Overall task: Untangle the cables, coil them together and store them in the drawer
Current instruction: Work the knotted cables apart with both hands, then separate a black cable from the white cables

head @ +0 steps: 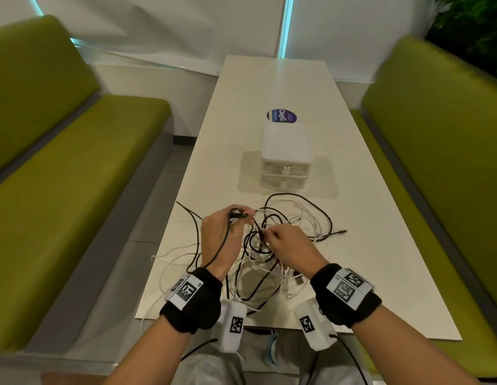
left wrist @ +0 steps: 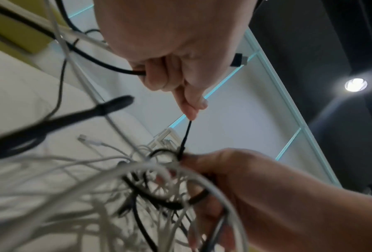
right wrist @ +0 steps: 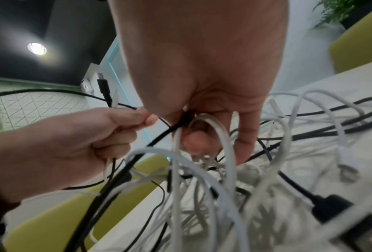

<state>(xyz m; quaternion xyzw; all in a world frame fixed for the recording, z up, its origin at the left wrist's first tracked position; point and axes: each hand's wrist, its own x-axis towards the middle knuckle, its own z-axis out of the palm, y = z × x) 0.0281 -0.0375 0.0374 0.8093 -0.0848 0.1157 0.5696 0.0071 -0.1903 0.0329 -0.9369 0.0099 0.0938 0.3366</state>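
Note:
A tangle of black cables [head: 311, 202] and white cables [head: 269, 273] lies on the near end of the white table [head: 366, 259]. My left hand [head: 241, 215] is raised over the tangle. Its fist grips a black cable [left wrist: 107, 65] whose plug [left wrist: 238, 59] sticks out, and its thumb and forefinger pinch a thin black strand [left wrist: 186, 134]. My right hand [head: 266, 234] pinches the same black strand [right wrist: 176, 127] where it meets the knot, with white loops [right wrist: 221, 136] hanging over its fingers. A small white two-drawer unit [head: 285, 151] stands behind the cables, both drawers shut.
Green padded benches flank the table on the left [head: 75, 162] and the right [head: 436, 162]. A round blue sticker [head: 281, 115] lies behind the drawer unit. Some cable loops hang over the table's left and near edges [head: 164, 262].

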